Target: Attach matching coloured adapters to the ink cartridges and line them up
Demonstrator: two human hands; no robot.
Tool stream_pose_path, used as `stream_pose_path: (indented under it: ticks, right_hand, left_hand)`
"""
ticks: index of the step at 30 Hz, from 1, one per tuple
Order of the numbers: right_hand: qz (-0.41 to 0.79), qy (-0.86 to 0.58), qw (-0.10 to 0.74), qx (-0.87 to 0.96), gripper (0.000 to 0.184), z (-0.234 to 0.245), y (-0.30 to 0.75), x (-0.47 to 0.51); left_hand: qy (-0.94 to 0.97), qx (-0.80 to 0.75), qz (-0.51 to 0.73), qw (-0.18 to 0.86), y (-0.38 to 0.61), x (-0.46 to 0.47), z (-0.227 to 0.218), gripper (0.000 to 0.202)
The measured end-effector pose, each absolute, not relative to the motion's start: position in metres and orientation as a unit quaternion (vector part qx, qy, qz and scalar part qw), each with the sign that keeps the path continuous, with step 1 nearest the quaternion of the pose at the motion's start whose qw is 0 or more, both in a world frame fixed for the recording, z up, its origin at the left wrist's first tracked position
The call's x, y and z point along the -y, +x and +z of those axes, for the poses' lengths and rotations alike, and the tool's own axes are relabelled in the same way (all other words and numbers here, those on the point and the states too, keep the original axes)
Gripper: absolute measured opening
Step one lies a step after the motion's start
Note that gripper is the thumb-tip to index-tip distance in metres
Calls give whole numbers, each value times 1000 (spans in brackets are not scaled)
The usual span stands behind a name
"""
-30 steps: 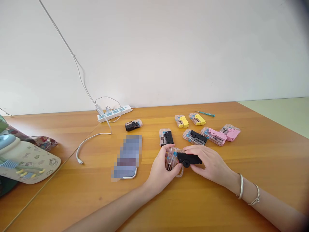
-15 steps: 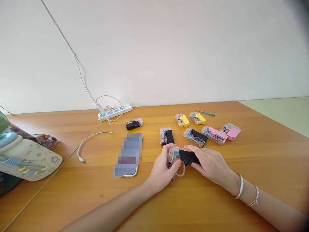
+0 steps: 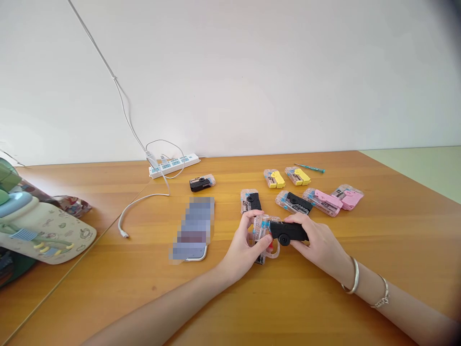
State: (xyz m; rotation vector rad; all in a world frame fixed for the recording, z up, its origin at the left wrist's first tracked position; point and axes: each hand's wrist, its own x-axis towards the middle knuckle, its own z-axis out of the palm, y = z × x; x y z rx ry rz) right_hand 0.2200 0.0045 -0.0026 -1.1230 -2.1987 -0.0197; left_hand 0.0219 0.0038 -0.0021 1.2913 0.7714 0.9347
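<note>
Both hands hold one folding toy pistol (image 3: 261, 226) with a clear body, a black grip and a looped trigger guard. My left hand (image 3: 239, 254) is closed on the clear body, its thumb near the red trigger. The fingers of my right hand (image 3: 322, 240) are wrapped on the black grip, which stands out to the right of the body. Just beyond lie a folded black toy pistol (image 3: 255, 202) and another black one (image 3: 293, 203). Further right are two pink toy pistols (image 3: 326, 202), side by side. Behind them sit two yellow ones (image 3: 276, 179).
A phone (image 3: 197, 226), its screen blurred, lies left of my hands. Behind it are another black toy pistol (image 3: 202, 182) and a power strip (image 3: 175, 166) with a white cable (image 3: 139, 196). A screwdriver (image 3: 311, 168) lies at the back. A patterned bottle (image 3: 46, 230) is at left.
The black grip has swung to lie more level and further out from the clear body. The red trigger now shows. My right hand has moved slightly right, and the view has shifted a little.
</note>
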Motion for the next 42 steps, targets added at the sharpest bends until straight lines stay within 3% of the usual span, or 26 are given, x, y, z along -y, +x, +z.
stream_pose_path:
  ticks: [16, 21, 25, 34, 40, 42]
  right_hand:
    - [-15, -482, 392, 783, 20, 3, 227, -10]
    - [46, -526, 401, 749, 19, 6, 232, -14]
    - [50, -520, 385, 761, 20, 6, 231, -15]
    - [94, -496, 325, 799, 19, -1, 224, -11]
    - [96, -439, 277, 849, 30, -1, 217, -1]
    - [99, -416, 278, 860, 33, 1, 215, 1]
  left_hand:
    - [615, -345, 403, 584, 22, -2, -4, 34]
    - [738, -400, 312, 445, 22, 3, -1, 38]
    - [793, -418, 299, 328, 21, 3, -2, 44]
    - [770, -421, 335, 343, 18, -1, -3, 47]
    - [788, -406, 343, 312, 20, 2, 3, 9]
    - [795, -406, 328, 310, 21, 1, 3, 7]
